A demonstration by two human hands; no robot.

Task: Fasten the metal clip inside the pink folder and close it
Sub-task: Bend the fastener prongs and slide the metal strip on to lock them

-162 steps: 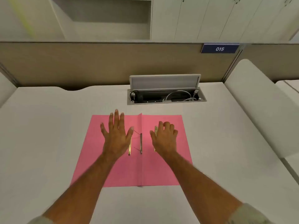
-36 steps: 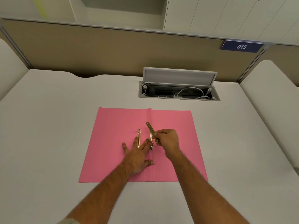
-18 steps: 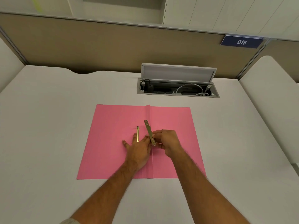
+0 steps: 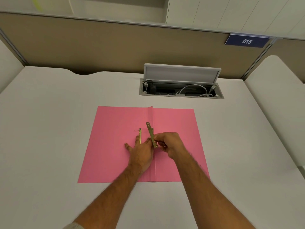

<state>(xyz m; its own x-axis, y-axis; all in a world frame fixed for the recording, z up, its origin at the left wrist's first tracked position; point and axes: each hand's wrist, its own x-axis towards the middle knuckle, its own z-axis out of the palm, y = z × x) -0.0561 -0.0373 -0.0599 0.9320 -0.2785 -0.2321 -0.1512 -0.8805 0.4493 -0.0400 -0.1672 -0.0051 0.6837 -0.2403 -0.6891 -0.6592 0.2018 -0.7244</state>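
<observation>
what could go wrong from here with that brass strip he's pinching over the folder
1. The right hand pinches the perforated brass strip only near its lower end, its far end tilted up; it could slip or twist before it seats.
2. The left hand lies flat on the pink folder, its fingers against the thin brass prong; a nudge could bend it.
3. The fingers partly hide the spine, so lining up may go by feel.

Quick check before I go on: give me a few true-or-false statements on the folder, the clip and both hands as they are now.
1. The pink folder lies open on the desk. True.
2. The right hand holds the metal strip. True.
3. The left hand is off the folder. False: it presses flat on it.
4. The cable box lid is shut. False: it stands open.
</observation>
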